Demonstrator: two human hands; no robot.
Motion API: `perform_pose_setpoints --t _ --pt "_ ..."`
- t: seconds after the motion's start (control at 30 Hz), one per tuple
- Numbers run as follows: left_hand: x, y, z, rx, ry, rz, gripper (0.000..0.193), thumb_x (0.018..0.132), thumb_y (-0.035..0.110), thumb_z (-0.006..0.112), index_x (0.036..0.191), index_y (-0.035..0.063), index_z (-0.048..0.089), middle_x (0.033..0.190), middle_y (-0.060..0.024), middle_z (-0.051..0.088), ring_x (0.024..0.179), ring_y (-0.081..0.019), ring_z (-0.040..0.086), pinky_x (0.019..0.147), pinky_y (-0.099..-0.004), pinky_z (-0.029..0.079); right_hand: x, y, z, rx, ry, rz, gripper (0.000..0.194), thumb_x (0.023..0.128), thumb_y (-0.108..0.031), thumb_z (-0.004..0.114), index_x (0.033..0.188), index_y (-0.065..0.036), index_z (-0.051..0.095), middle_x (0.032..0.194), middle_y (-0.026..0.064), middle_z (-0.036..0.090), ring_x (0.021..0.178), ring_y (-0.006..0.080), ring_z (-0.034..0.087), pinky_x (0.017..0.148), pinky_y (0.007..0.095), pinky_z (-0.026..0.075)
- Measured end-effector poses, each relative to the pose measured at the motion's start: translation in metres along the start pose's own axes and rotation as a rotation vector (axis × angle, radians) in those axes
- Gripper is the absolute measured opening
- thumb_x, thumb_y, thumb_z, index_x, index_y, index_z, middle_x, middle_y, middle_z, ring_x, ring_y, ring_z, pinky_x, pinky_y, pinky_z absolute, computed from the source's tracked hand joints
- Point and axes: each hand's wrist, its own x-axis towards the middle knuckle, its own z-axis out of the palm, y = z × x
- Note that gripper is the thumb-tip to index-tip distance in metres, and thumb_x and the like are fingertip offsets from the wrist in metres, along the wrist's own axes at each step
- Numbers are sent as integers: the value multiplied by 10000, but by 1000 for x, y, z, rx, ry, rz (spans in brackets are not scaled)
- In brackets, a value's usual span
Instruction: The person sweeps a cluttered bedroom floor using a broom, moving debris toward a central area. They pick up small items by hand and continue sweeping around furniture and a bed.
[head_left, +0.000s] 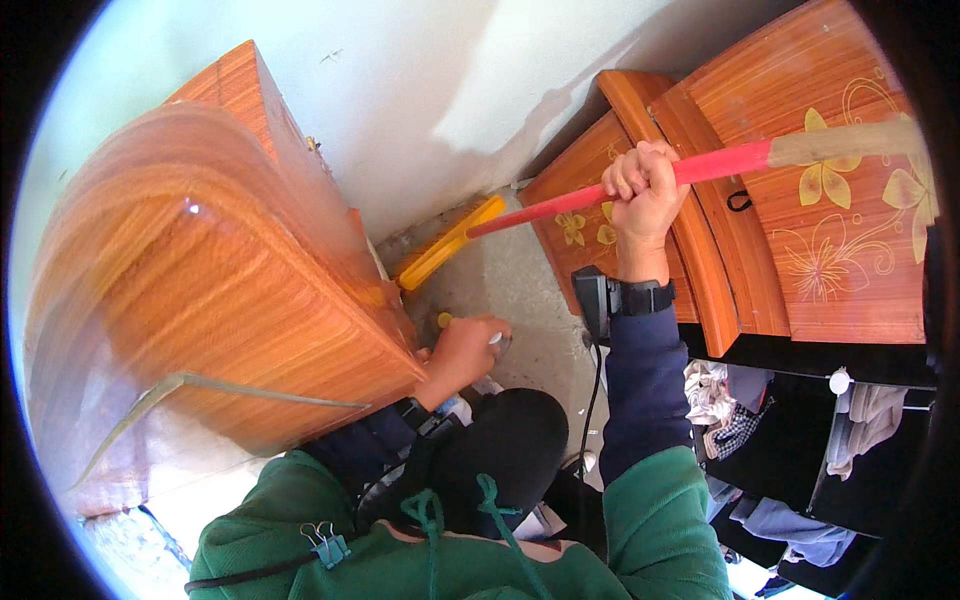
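My right hand (643, 184) is closed around the red handle (559, 206) of a broom. The broom's yellow head (450, 244) rests on the concrete floor beside the wall, its dark bristles turned toward the wall and corner. Low by the edge of a wooden cabinet (247, 300), my left hand (461, 352) has its fingers curled around a small object with a white part (496, 339); most of it is hidden and its kind is unclear. Just beyond that hand is a small round yellow thing (445, 320).
At right stands a second wooden cabinet (757, 225) with yellow flower patterns and a black loop. Below it, a black shelf unit holds folded clothes (795, 529). A pale wall (420, 90) rises behind the concrete floor (529, 300). A black cable (591, 405) hangs from my right wrist.
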Motion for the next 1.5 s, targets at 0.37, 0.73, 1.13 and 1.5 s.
perform_pose_setpoints --t 0.37,0.73,1.13,1.5 --pt "0 0 0 19 -14 -42 219 654 23 635 862 93 639 890 -113 623 817 -322 593 710 -358 474 50 31 60 -198 -69 -56 227 759 -60 548 573 -77 419 488 -32 370 385 71 340 376 221 279" --pt "0 -3 2 -4 16 23 256 624 -3 624 854 106 646 849 -117 621 791 -322 595 710 -368 472 5 -1 19 -119 -28 -97 212 783 -77 423 582 -101 358 448 -16 259 375 108 274 396 271 290" --pt "-1 -4 3 7 7 34 223 641 16 620 845 105 640 878 -118 614 811 -329 585 707 -384 469 -29 -4 6 -166 56 -23 229 789 -30 483 596 -81 371 463 -16 325 364 85 291 370 238 279" --pt "1 -4 2 10 -28 -17 257 618 16 636 858 107 642 894 -124 613 821 -334 586 716 -384 471 -18 3 43 -137 38 -171 253 787 -18 492 578 -78 363 465 -12 341 375 88 319 379 243 311"
